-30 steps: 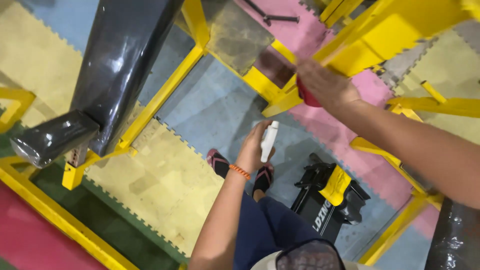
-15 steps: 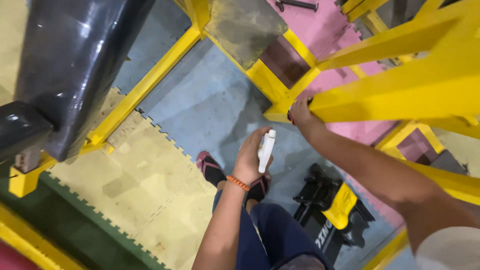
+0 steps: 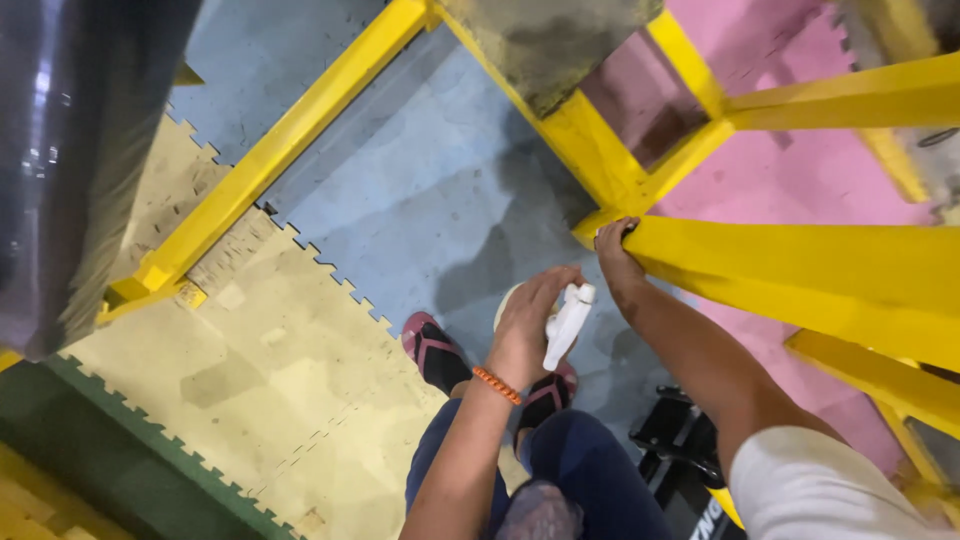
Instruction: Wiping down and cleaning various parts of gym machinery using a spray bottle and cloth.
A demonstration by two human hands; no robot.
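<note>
My left hand (image 3: pixel 528 322) holds a white spray bottle (image 3: pixel 568 322) upright above my feet, an orange bracelet on its wrist. My right hand (image 3: pixel 616 252) is curled over the lower end of a slanted yellow steel beam (image 3: pixel 800 265). The red cloth seen under its palm earlier is hidden by the fingers now. My dark blue trousers and red-and-black sandals (image 3: pixel 435 350) are below the hands.
Yellow frame bars (image 3: pixel 290 135) cross the blue, beige and pink puzzle floor mats. A black wrapped pad (image 3: pixel 70 150) fills the upper left. A worn grey plate (image 3: pixel 545 40) lies at the top. A black machine part (image 3: pixel 690 450) sits by my right leg.
The view has tipped down and closer. My right hand slid down the yellow beam to its lower end and the red cloth went out of sight. The left hand kept the bottle.
</note>
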